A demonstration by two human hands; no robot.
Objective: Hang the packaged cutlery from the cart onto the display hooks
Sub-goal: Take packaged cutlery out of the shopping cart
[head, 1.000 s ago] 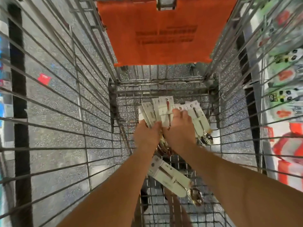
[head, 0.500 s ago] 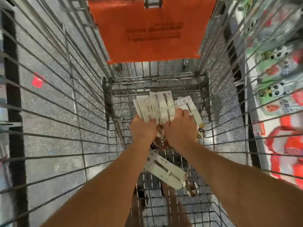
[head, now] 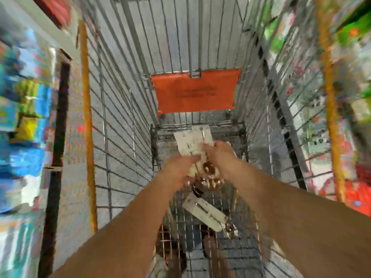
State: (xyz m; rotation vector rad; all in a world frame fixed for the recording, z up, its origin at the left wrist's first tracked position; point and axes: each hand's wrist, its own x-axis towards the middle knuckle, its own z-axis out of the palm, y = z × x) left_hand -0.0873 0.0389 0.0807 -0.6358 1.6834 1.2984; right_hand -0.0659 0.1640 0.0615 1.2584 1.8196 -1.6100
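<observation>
The view is blurred by motion. Both my hands are deep in a wire cart (head: 128,149). They hold a bunch of packaged cutlery (head: 191,142) on white cards, with shiny utensil ends hanging below. My left hand (head: 178,167) grips the bunch from the left and my right hand (head: 219,155) grips it from the right. One more cutlery pack (head: 204,212) lies loose on the cart's wire floor, nearer to me, under my forearms.
An orange flap (head: 195,91) hangs on the cart's far wall. Store shelves with colourful goods stand on the left (head: 22,109) and right (head: 347,109) of the cart. No display hooks can be made out in the blur.
My hands have drawn the fanned packs together into a tighter bunch and lifted it a little. My head has tilted up, so more of the cart's far wall and the shelves show.
</observation>
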